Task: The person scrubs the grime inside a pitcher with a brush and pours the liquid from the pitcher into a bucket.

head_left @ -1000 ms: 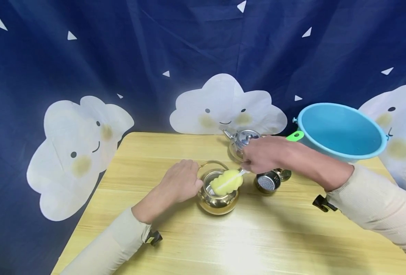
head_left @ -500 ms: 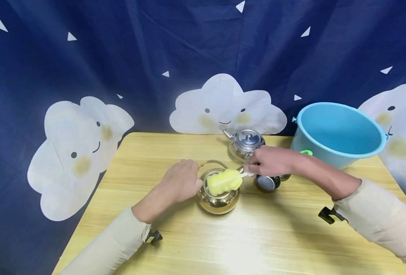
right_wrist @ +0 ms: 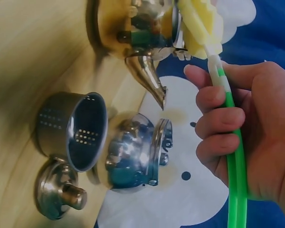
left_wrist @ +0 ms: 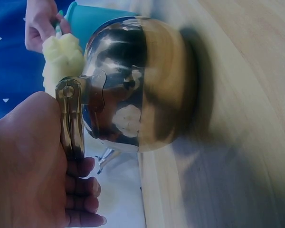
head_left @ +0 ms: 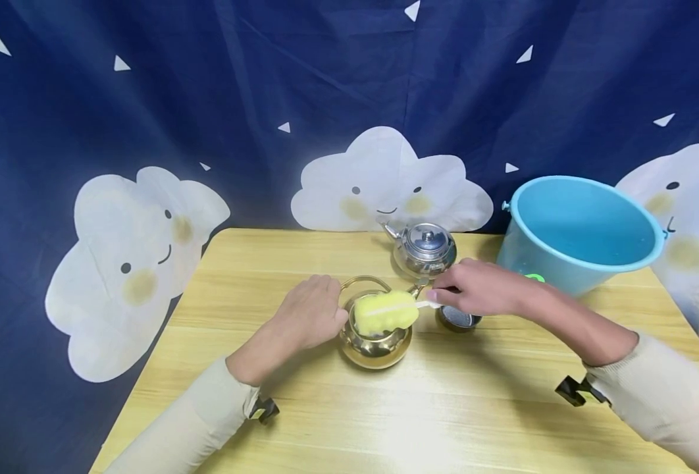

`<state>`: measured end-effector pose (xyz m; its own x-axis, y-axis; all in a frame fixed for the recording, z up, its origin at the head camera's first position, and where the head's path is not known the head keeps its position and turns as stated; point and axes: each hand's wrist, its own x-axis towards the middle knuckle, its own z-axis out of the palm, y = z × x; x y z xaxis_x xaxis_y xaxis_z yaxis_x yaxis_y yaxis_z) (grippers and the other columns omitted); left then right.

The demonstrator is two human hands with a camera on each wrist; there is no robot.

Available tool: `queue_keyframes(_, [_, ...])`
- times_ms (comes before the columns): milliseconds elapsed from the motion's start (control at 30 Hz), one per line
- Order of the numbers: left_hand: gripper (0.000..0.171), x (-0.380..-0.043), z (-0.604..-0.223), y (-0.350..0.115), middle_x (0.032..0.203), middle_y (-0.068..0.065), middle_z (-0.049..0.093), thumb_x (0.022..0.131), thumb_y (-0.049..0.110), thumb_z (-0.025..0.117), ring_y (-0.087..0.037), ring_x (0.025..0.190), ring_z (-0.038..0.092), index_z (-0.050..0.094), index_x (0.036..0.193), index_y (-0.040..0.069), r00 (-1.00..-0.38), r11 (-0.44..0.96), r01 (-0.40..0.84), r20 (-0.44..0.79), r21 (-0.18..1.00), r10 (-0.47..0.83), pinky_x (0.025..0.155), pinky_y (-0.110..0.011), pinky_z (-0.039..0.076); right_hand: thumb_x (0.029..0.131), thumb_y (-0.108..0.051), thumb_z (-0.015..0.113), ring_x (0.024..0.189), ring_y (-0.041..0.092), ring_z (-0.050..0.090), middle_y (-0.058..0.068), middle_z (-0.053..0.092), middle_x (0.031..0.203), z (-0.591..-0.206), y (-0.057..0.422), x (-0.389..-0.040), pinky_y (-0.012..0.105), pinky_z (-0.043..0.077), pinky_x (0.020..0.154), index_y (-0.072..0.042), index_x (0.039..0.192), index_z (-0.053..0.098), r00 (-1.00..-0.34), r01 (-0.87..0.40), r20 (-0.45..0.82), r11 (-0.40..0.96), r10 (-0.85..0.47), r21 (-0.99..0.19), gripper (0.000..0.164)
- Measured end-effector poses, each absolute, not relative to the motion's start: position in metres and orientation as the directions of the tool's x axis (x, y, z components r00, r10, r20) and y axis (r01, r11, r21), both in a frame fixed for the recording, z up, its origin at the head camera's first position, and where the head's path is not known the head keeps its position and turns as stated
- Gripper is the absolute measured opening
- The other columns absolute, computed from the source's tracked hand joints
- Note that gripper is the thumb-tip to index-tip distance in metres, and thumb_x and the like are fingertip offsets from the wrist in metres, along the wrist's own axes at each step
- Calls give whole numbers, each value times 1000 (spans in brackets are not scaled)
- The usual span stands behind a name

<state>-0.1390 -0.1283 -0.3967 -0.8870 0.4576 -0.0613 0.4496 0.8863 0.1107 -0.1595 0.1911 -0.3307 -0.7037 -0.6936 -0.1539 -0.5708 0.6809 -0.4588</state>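
Observation:
A gold teapot (head_left: 376, 354) with its lid off stands on the table. My left hand (head_left: 310, 313) holds its handle (left_wrist: 72, 118), fingers curled past the hinge in the left wrist view. My right hand (head_left: 478, 288) grips a bottle brush by its green handle (right_wrist: 235, 161). The brush's yellow sponge head (head_left: 387, 311) lies almost level over the teapot's mouth, hiding much of the opening. The gold spout (right_wrist: 147, 78) points toward the back right, near the right hand.
A silver teapot (head_left: 425, 250) stands behind. Right of the gold teapot are a perforated strainer cup (right_wrist: 57, 121) and a gold lid (right_wrist: 59, 190), the lid hidden in the head view. A blue bucket (head_left: 521, 247) stands at the back right of the wooden table (head_left: 255, 257).
My right hand has come down and slightly right, bringing the brush from a slant to nearly level over the teapot's mouth. The left hand and teapot stay put.

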Motion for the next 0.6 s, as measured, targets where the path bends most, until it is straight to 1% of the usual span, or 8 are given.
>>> queue_keyframes(133, [16, -139, -397, -128, 84, -4, 51, 88, 27, 50, -21, 76, 47, 50, 88, 12, -886, 885, 452, -61, 111, 460, 66, -30, 39, 104, -28, 62, 52, -2, 39, -16, 43, 58, -335, 199, -155, 20, 37, 53, -24, 80, 69, -695, -563, -138, 654, -705, -505, 26])
queue_keyframes(333, [16, -139, -398, -128, 83, -4, 50, 88, 28, 49, -22, 75, 46, 49, 87, 12, -884, 884, 458, -54, 97, 464, 65, -30, 38, 103, -21, 64, 59, -3, 47, -9, 60, 65, -344, 212, -151, 20, 46, 60, -18, 90, 75, -685, -548, -103, 603, -721, -580, 18])
queue_keyframes(400, [16, -139, -398, -128, 83, -4, 50, 89, 28, 49, -21, 75, 46, 48, 87, 12, -884, 884, 458, -55, 95, 464, 65, -30, 38, 103, -19, 64, 64, -3, 51, -9, 64, 70, -347, 216, -150, 21, 48, 63, -19, 94, 76, -683, -553, -91, 595, -724, -584, 15])
queue_keyframes(500, [16, -139, -398, -128, 83, -4, 50, 89, 28, 49, -21, 74, 46, 48, 87, 12, -883, 883, 460, -55, 90, 466, 65, -30, 37, 102, -18, 65, 72, -4, 56, -12, 68, 78, -350, 222, -148, 22, 52, 68, -18, 100, 78, -682, -571, -68, 589, -728, -572, 13])
queue_keyframes(600, [17, -139, -398, -128, 82, -4, 50, 89, 28, 50, -21, 74, 47, 49, 87, 12, -883, 884, 460, -54, 88, 465, 64, -30, 37, 102, -18, 65, 77, -3, 58, -12, 69, 83, -354, 228, -147, 23, 53, 72, -17, 101, 77, -682, -580, -50, 580, -730, -572, 12])
